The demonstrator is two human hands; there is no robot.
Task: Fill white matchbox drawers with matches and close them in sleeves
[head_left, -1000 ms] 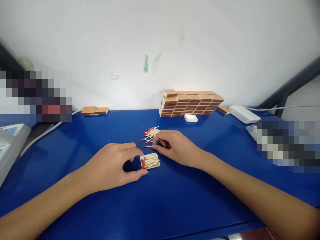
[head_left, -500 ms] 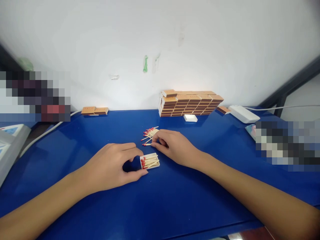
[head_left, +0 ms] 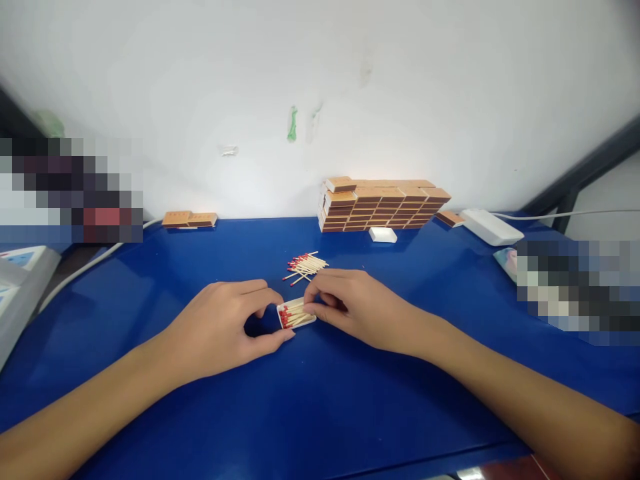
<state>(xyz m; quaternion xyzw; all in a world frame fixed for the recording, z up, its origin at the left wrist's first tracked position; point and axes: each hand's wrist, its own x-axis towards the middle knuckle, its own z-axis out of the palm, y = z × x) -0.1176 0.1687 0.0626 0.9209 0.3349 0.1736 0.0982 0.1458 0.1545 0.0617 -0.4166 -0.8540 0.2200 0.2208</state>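
A small white matchbox tray (head_left: 295, 314) with red-tipped matches in it lies on the blue table (head_left: 320, 400). My left hand (head_left: 225, 330) grips the tray's left end between thumb and forefinger. My right hand (head_left: 350, 303) is pinched over the tray's right end, with a match at its fingertips lying among those in the tray. Just behind the hands is a loose pile of matches (head_left: 305, 265).
A stack of brown matchboxes (head_left: 383, 203) stands against the white wall, with an empty white tray (head_left: 383, 234) in front. Two matchboxes (head_left: 189, 219) lie at the back left. A white power strip (head_left: 490, 227) sits back right; a grey device (head_left: 20, 287) is at the left edge.
My right hand took a match from beside the loose pile and moved towards me to the tray. My left hand stayed on the tray.
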